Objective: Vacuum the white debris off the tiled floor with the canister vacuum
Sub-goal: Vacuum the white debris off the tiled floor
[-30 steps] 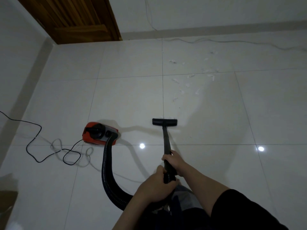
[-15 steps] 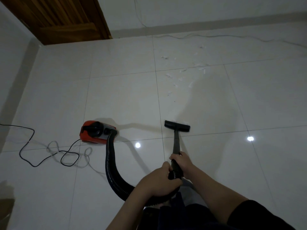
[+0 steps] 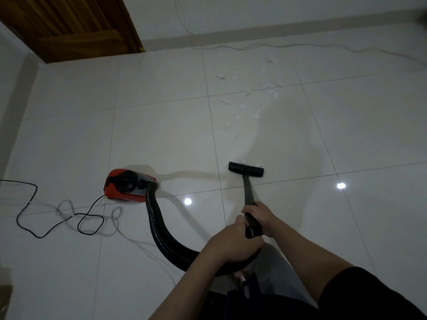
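Glossy pale tiled floor (image 3: 161, 125) fills the room, its thin grout lines crossing and two bright ceiling-light reflections shining on it, with a brown wooden door (image 3: 74, 24) at the far left corner and a grey skirting band running along the far wall. Scattered white debris (image 3: 245, 98), small torn-looking flecks, lies on the tiles in the upper middle, well ahead of the flat black floor nozzle (image 3: 246, 169), which rests on the floor with a couple of white bits just touching its far edge. From the nozzle a straight black wand (image 3: 249, 192) rises back toward the person. The right hand (image 3: 261, 217) grips the wand's lower handle part, fingers curled round it; the left hand (image 3: 233, 243) sits just behind and below it, clenched round the end of the ribbed black flexible hose (image 3: 159, 229) where it meets the wand. That hose curves left and forward to the small red and black canister vacuum (image 3: 127, 185), which stands on the floor to the left of the nozzle. A thin black power cord (image 3: 30, 209) loops across the tiles left of the canister, tangled beside a pale grey cable (image 3: 113, 218). Another thin pale cable (image 3: 300, 46) trails along the foot of the far wall. A dark sleeve (image 3: 360, 292) covers the right upper arm.
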Demonstrator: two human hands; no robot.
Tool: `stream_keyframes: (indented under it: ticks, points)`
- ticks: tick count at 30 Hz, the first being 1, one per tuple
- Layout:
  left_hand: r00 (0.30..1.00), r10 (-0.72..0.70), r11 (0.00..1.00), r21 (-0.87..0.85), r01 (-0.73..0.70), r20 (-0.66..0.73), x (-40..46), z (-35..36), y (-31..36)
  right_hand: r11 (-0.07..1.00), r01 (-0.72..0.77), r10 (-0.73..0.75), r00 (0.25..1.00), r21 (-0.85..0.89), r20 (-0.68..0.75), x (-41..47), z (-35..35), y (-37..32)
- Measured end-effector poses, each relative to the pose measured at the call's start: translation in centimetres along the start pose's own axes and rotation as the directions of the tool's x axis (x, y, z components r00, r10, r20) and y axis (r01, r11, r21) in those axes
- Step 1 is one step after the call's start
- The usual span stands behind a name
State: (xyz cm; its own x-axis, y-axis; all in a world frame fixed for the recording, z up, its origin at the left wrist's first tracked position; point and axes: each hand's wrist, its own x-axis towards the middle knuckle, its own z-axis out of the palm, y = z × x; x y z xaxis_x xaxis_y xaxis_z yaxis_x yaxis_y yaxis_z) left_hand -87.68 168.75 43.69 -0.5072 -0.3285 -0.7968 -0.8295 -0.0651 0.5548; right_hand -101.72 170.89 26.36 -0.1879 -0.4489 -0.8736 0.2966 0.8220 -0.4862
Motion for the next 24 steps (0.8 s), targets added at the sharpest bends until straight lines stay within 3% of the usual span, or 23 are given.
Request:
stream_keyframes:
  ticks: [4, 8, 15, 24]
  points:
    - [1.000, -0.022, 0.997, -0.076, 0.022, -0.006, 1.0, 0.1, 1.3, 0.999, 0.021, -0.020, 0.999, -0.034, 0.025, 0.8, -0.5, -1.7]
    - [0.998, -0.049, 0.999, -0.007, 0.049, -0.048, 2.6, -0.1, 2.6, 0.992, 0.004, 0.003, 0.998, -0.130, 0.055, 2.1, -1.3, -3.1]
    - [0.990, -0.127, 0.972, -0.204, 0.112, -0.060, 7.1, -1.4, 7.6, 0.972, 0.011, 0.020, 0.992, -0.237, 0.124, 5.5, -5.4, -8.7]
    - [0.985, -0.135, 0.939, -0.332, 0.092, -0.109, 13.1, -4.4, 13.0, 0.947, 0.028, 0.021, 0.989, -0.320, 0.148, 10.3, -9.7, -16.3]
